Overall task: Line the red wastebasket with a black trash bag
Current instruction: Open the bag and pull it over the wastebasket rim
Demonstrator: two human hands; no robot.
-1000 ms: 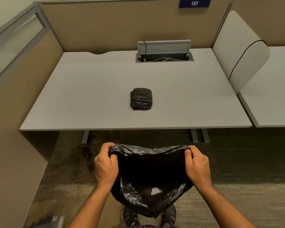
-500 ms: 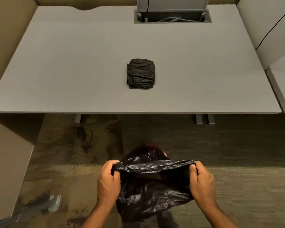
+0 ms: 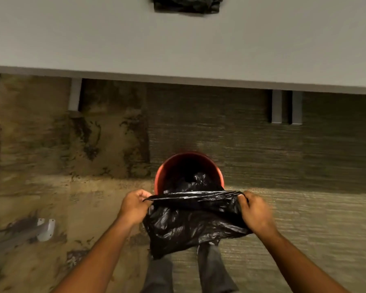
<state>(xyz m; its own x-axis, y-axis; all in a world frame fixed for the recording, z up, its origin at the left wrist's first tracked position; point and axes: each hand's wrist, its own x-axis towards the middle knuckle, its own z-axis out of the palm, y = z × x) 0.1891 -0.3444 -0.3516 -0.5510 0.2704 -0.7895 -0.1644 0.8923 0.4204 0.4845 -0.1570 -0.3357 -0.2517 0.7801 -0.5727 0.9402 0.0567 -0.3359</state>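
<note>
Now your left hand and right hand, both gripping the black trash bag, have lowered its mouth to the red wastebasket; insertion has begun.

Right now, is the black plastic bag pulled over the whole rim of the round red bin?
No, the bin's far red rim is bare; both hands hold the black plastic bag stretched at the near side.

The wastebasket sits on the floor in front of the desk; part of the trash bag hangs inside the wastebasket; the left hand and right hand grip the bag's edge just before the wastebasket; a folded bag bundle lies on the desk, behind the wastebasket.
</note>
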